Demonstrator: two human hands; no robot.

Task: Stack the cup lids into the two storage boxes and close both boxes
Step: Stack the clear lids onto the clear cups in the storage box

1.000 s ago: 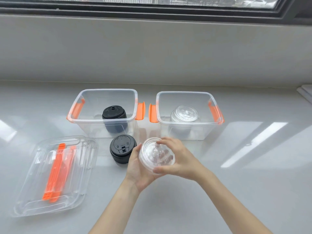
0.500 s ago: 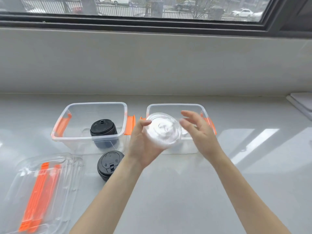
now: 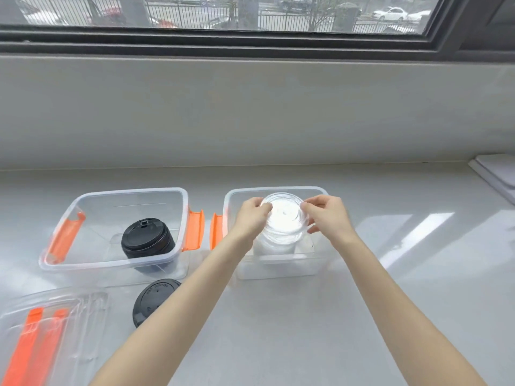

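Observation:
Two clear storage boxes with orange latches stand side by side on the white counter. The left box (image 3: 69, 263) holds a stack of black lids (image 3: 146, 240). Inside the right box (image 3: 317, 263) stands a stack of clear lids (image 3: 281, 238). My left hand (image 3: 252, 218) and my right hand (image 3: 327, 215) both pinch the rim of the top clear lid (image 3: 284, 210), one on each side, over that stack. Another stack of black lids (image 3: 154, 300) sits on the counter in front of the left box, partly hidden by my left forearm.
The clear box covers with orange strips (image 3: 41, 338) lie stacked at the near left. A white flat object (image 3: 498, 174) rests at the far right edge. A wall and window sill rise behind the boxes.
Both hands carried the clear lid from in front of the boxes forward into the right box, onto the clear stack. The camera tilted up and the view shifted.

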